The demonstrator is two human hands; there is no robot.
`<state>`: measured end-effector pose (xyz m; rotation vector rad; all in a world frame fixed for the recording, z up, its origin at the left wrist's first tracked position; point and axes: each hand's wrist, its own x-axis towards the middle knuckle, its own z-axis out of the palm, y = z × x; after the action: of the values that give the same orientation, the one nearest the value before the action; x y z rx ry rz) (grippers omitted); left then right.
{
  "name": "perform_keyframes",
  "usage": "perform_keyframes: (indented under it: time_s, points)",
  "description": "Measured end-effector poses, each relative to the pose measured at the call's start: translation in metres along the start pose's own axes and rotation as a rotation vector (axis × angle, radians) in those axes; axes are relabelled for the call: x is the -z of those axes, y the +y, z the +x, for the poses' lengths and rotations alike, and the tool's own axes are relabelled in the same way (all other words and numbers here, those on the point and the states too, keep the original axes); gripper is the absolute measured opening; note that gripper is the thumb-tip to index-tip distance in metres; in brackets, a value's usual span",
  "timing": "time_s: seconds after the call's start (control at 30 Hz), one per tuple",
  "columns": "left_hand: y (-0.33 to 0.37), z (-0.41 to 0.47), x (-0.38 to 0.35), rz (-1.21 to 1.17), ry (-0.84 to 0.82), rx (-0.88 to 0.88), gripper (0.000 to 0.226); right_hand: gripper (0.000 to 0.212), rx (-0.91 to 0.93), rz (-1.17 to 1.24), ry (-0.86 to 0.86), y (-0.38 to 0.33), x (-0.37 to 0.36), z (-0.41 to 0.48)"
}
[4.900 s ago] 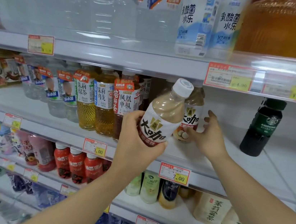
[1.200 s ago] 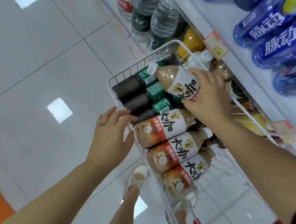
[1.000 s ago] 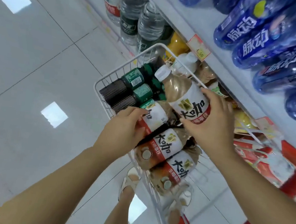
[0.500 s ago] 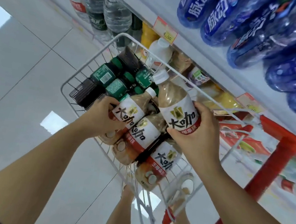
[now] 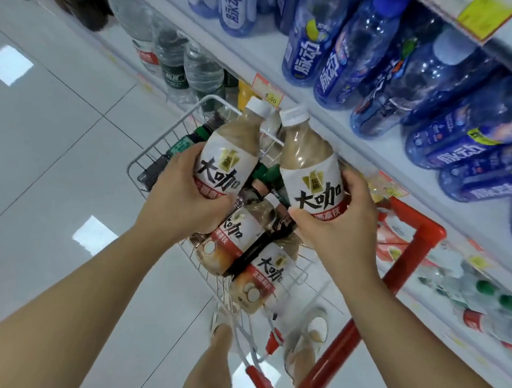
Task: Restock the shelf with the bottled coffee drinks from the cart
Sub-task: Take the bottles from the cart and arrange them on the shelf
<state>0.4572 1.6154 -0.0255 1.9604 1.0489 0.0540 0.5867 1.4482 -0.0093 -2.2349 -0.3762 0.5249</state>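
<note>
Over the white wire cart (image 5: 166, 131), the left hand (image 5: 182, 197) curls its fingers round a white-capped, milky-brown plastic coffee bottle (image 5: 227, 154). The right hand (image 5: 338, 224) likewise grips a second coffee bottle (image 5: 313, 172). Both bottles are upright, seemingly just apart.

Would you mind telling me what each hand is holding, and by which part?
The left hand holds the left coffee bottle, the right hand the right coffee bottle; each grip wraps the lower, labelled body, leaving the caps free.

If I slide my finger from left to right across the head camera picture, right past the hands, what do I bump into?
Left hand → coffee bottle it holds → second coffee bottle → right hand holding that one → red cart frame.
</note>
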Motion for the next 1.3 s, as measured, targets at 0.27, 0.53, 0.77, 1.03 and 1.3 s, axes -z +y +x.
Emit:
perform_keyframes:
  time_s: [0.27, 0.53, 0.77, 1.03, 1.3]
  points:
    - [0.179, -0.057, 0.066, -0.391, 0.101, -0.399, 0.071, 0.067, 0.222, 0.298, 0.282, -0.117, 0.117, -0.037]
    - [0.342, -0.113, 0.106, -0.465, 0.112, -0.885, 0.079, 0.072, 0.518, 0.547, 0.673, -0.207, 0.257, -0.078]
    - [0.437, -0.149, 0.107, -0.490, 0.099, -1.187, 0.085, 0.071, 0.761, 0.490, 0.889, -0.235, 0.369, -0.097]
    - [0.469, -0.146, 0.098, -0.494, 0.201, -1.204, 0.087, 0.072, 0.694, 0.322, 0.912, -0.220, 0.429, -0.049]
    - [0.472, -0.130, 0.088, -0.511, 0.275, -1.147, 0.086, 0.072, 0.563, 0.292, 0.813, -0.219, 0.438, -0.003]
